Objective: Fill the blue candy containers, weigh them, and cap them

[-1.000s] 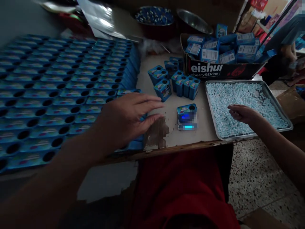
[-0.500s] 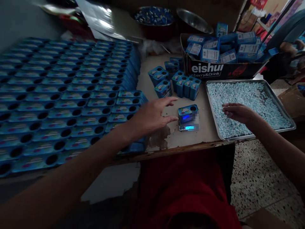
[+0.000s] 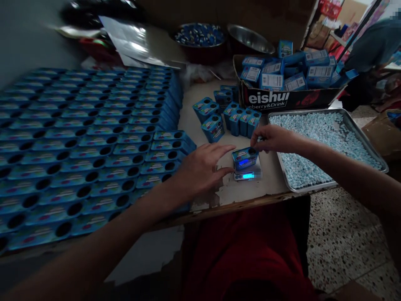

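Note:
A small blue box (image 3: pixel 242 159) with a round hole in its top stands on a little digital scale (image 3: pixel 238 176) whose display is lit. My left hand (image 3: pixel 203 165) is just left of that box, thumb and fingers spread, with nothing in it. Over the hole, my right hand (image 3: pixel 271 138) has its fingertips pinched together, and a few pale blue candy pellets (image 3: pixel 260 139) show between them. Many more such pellets lie in a metal tray (image 3: pixel 290 187) under and beyond my right forearm.
Rows of blue boxes (image 3: pixel 103 142) fill the left of the table. Several more boxes (image 3: pixel 213 127) stand behind the scale. A black carton (image 3: pixel 282 100) holds a heap of boxes. At the back are a bowl of blue-and-white pieces (image 3: pixel 200 35) and a metal bowl (image 3: pixel 250 37).
My right hand has moved left from above the pellet tray to the box on the scale, carrying pellets. My left hand stays beside the box. The view has tilted slightly.

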{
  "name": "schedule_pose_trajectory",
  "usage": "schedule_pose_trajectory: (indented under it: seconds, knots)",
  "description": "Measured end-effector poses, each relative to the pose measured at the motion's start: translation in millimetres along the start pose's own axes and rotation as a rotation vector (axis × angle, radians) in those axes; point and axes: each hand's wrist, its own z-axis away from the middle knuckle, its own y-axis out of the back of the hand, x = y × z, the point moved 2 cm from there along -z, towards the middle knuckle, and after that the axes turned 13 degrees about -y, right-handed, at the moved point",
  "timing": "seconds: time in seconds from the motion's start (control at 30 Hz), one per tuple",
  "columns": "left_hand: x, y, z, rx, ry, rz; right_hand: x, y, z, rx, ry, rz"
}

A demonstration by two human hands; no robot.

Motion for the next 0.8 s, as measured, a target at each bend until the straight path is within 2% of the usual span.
schedule_pose_trajectory:
  seconds: [0.13, 0.27, 0.37, 0.47, 0.57, 0.67, 0.73, 0.8]
  knots:
    - [-3.9, 2.2, 3.5, -0.002, -0.018, -0.009, -8.1, -5.2, -1.0, 0.052, 0.094, 0.191]
    - [-4.3, 6.1, 7.3, -0.015, -0.021, -0.014, -12.2, -8.4, 1.7, 0.095, 0.115, 0.240]
    - [-3.5, 8.4, 9.7, -0.011, -0.023, -0.025, -12.2, -9.1, 0.7, 0.121, 0.104, 0.185]
    - [-3.3, 11.8, 11.2, 0.010, -0.025, -0.033, 1.1, -2.5, -3.2, 0.123, 0.039, -0.071]
    - [-2.6, 21.7, 12.9, 0.010, 0.007, -0.066, 41.0, 15.1, 1.8, 0.193, -0.090, -0.563]
    - [-1.3, 37.8, 14.2, 0.015, 0.020, -0.116, 104.7, 31.7, 25.0, 0.405, -0.288, -1.035]
    - [-1.1, 46.5, 13.3, 0.003, 0.033, -0.138, 147.2, 34.6, 45.0, 0.517, -0.464, -1.229]
    - [-0.8, 49.9, 9.3, -0.040, 0.068, -0.135, 177.6, 30.8, 60.2, 0.508, -0.576, -1.274]
